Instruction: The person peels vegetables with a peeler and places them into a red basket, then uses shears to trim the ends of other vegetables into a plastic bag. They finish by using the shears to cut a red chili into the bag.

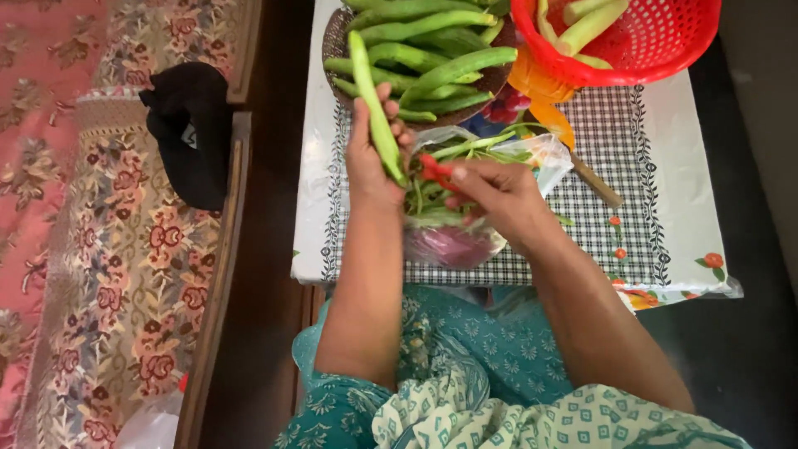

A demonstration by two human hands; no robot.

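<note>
Over the middle of the checked cloth on the counter (665, 208), the left hand (370, 154) is wrapped around a long green gourd (374, 108), holding it upright with its tip pointing away from the person. Just beside it, the right hand (499, 195) grips a red-handled peeler (434, 169) whose end touches the gourd's lower part. Beneath both hands lies a clear plastic bag (544, 158) holding green peelings. Beyond the hands, a dark round tray (337, 41) carries a heap of unpeeled gourds, and a red mesh basket (657, 50) at the far right holds pale peeled ones.
</note>
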